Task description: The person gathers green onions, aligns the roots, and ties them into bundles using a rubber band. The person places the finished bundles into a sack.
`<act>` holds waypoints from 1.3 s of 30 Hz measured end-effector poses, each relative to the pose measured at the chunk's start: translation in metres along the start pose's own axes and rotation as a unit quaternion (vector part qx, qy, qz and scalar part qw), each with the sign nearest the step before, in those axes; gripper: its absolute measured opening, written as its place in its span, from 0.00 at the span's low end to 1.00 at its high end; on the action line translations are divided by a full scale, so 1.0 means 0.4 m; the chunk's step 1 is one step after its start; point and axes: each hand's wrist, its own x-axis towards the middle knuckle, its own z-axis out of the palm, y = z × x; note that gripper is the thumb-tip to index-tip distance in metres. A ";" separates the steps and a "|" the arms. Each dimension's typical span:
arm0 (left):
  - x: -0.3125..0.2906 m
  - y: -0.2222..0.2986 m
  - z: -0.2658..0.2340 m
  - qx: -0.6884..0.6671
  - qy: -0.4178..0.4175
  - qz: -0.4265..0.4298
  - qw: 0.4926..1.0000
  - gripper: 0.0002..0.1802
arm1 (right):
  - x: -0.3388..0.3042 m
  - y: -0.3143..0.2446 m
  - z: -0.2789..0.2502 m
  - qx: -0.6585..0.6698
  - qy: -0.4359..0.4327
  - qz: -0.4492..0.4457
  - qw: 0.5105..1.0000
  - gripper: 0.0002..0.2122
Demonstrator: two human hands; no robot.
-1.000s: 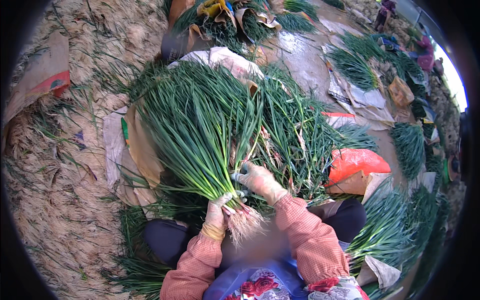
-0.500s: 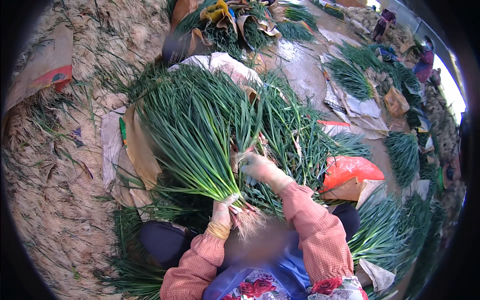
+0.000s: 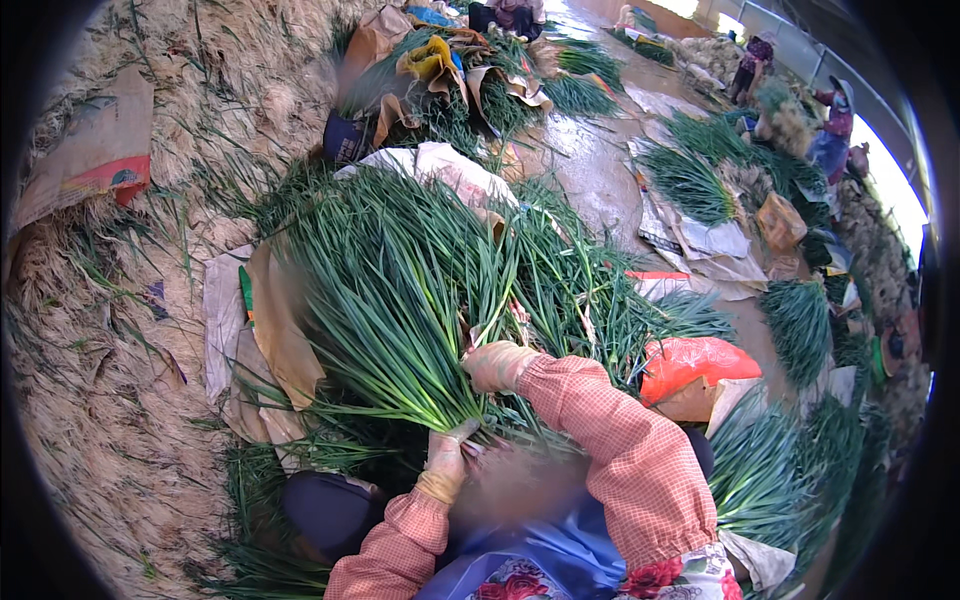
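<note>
A thick bunch of scallions [image 3: 385,290] fans up and away from my lap, long green leaves spread over the pile. My left hand [image 3: 447,462], in a pale glove, is closed around its lower stems, just above the roots. Blur hides most of the root ends. At the bunch's right side, my right hand [image 3: 497,366], also gloved, is curled shut on scallion stems; its fingertips are partly hidden. To its right lies a heap of loose, tangled scallions [image 3: 580,290].
Straw-like root litter [image 3: 120,400] covers the left ground. Brown paper sacking [image 3: 285,330] edges the pile. An orange-red bag [image 3: 695,368] and more scallions [image 3: 760,480] lie right. Beyond the wet walkway [image 3: 590,150], a person [image 3: 832,130] works among scallions.
My right hand has moved down and slightly left, against the bunch, bringing its scallions in beside the others. My left hand keeps its grip and sits slightly lower.
</note>
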 end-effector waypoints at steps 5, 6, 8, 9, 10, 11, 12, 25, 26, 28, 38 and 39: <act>0.014 -0.014 -0.003 -0.041 0.030 0.003 0.999 0.06 | -0.065 0.001 0.037 -0.028 0.141 -0.091 0.986 0.09; 0.012 -0.015 0.004 -0.049 0.038 0.003 0.998 0.06 | -0.091 0.007 0.048 -0.026 0.184 -0.095 0.978 0.07; 0.043 -0.046 -0.018 -0.058 0.011 -0.001 0.998 0.09 | -0.095 0.028 0.086 0.017 0.301 -0.080 0.950 0.06; 0.052 -0.041 -0.023 -0.070 -0.006 -0.011 0.997 0.10 | -0.093 0.030 0.096 0.059 0.361 -0.061 0.929 0.05; 0.030 -0.008 -0.016 -0.136 -0.011 0.020 0.990 0.12 | -0.053 0.053 0.129 0.303 0.452 0.027 0.839 0.06; 0.036 -0.021 -0.017 -0.117 -0.003 -0.007 0.993 0.12 | -0.061 0.109 0.159 0.516 0.476 0.064 0.709 0.08; 0.039 -0.028 -0.005 -0.129 -0.031 -0.026 0.991 0.13 | -0.078 0.170 0.189 0.681 0.531 0.075 0.499 0.11; 0.034 -0.060 -0.116 -0.138 -0.048 -0.091 0.985 0.16 | -0.028 -0.024 0.243 0.740 0.196 -0.015 0.644 0.10; 0.034 -0.061 -0.109 -0.160 -0.056 -0.095 0.981 0.16 | -0.061 -0.034 0.219 0.708 0.203 0.028 0.676 0.12; 0.031 -0.055 -0.087 -0.136 -0.056 -0.084 0.986 0.16 | -0.034 -0.026 0.278 0.612 0.313 0.104 0.719 0.15; 0.007 -0.039 -0.119 -0.150 -0.049 -0.161 0.974 0.18 | -0.082 -0.006 0.248 0.760 0.172 -0.053 0.625 0.18; 0.016 -0.064 -0.118 -0.159 -0.060 -0.151 0.974 0.17 | -0.048 -0.001 0.291 0.675 0.241 0.015 0.698 0.20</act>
